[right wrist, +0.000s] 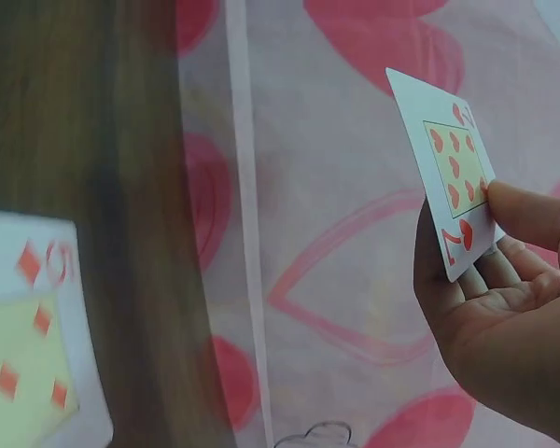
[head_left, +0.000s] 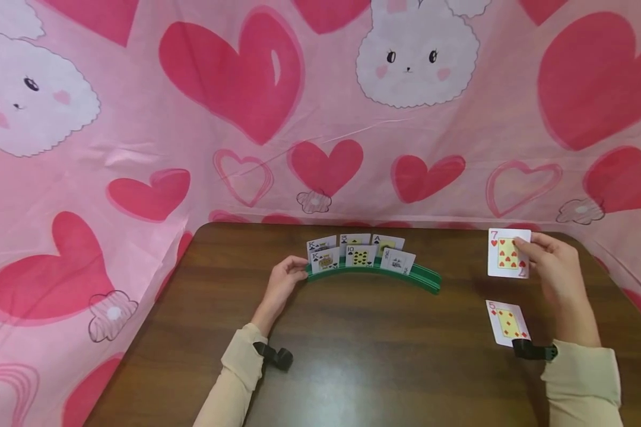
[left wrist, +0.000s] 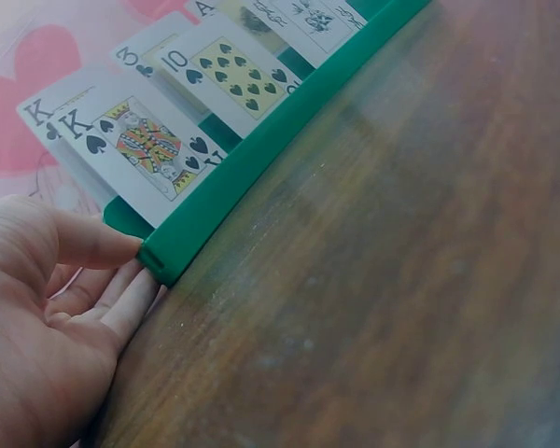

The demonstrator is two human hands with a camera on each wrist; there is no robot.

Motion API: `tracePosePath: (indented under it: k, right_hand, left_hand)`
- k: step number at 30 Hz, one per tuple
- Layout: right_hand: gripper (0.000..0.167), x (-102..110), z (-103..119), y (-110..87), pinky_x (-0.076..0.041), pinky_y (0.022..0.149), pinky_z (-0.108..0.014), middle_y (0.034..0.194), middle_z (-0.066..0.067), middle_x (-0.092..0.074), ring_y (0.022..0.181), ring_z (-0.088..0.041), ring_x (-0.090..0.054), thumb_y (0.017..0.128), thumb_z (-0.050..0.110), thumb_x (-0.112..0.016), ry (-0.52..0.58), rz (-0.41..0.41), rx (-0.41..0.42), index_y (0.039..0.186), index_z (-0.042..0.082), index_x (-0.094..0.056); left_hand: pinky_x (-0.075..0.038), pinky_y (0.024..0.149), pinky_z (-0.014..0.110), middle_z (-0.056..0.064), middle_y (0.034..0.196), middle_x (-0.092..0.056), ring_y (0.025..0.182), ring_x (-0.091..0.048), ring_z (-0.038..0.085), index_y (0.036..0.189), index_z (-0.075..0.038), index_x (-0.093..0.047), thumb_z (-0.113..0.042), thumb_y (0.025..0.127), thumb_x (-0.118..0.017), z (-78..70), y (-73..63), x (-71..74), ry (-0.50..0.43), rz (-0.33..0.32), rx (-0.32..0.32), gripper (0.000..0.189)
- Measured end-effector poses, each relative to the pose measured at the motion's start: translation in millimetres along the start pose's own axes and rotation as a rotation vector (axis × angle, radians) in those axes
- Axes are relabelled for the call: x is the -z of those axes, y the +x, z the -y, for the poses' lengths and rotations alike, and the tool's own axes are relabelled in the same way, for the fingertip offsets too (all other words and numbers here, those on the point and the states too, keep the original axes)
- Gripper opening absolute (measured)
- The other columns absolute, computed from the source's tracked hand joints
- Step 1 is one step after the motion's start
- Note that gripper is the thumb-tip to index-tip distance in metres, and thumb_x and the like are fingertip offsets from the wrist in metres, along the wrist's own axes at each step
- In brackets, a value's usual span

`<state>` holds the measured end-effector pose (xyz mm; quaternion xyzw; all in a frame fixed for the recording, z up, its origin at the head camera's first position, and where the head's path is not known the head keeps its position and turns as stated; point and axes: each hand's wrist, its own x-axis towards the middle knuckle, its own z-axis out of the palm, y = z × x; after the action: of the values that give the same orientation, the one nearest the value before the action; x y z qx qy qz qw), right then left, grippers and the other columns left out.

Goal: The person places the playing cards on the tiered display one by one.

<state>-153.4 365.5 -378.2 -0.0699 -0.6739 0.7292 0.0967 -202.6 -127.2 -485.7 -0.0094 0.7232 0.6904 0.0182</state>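
Observation:
The left hand [head_left: 282,286] pinches the left end of a curved green card holder [head_left: 427,281] between thumb and fingers. Two rows of playing cards stand in its slots. In front are a king of spades [left wrist: 145,154], a ten of spades [left wrist: 229,79] and a card with a grey drawing [head_left: 397,262]; behind them, partly covered, are another king, a three and an ace. Off to the right, the right hand [head_left: 562,276] holds a seven of hearts [head_left: 507,254] upright above the table, thumb on its face. Below it, a five of diamonds [head_left: 507,323] lies face up.
The brown wooden table [head_left: 384,350] has its back edge against a pink cloth [head_left: 342,124] printed with hearts and rabbits. The cloth also runs down the left side. A black wrist camera [head_left: 278,357] sits on the left sleeve cuff, another [head_left: 531,350] on the right.

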Motion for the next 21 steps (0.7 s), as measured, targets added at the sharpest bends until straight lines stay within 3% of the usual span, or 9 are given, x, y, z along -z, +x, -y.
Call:
tracePosePath:
  k: [12, 21]
  right_hand:
    - [0.022, -17, 0, 3.2, -0.053, 0.057, -0.019, 0.076, 0.006, -0.074, 0.063, -0.005, -0.068, 0.099, 0.003, -0.066, 0.030, 0.058, 0.047, 0.087, 0.018, -0.077]
    - [0.022, -28, 3, 6.5, -0.055, 0.058, -0.021, 0.078, 0.003, -0.074, 0.065, -0.007, -0.069, 0.098, -0.003, -0.065, 0.137, 0.082, 0.078, 0.088, 0.011, -0.079]
  left_hand:
    - [-0.052, 0.087, 0.029, 0.021, 0.119, -0.069, 0.109, -0.066, 0.027, 0.113, 0.009, -0.068, 0.012, 0.091, -0.060, -0.7, -0.8, -0.1, 0.017, 0.006, 0.003, 0.023]
    - [-0.053, 0.087, 0.027, 0.021, 0.120, -0.069, 0.110, -0.067, 0.027, 0.113, 0.010, -0.067, 0.012, 0.092, -0.061, -0.6, 0.0, 1.4, 0.012, 0.000, 0.001, 0.022]
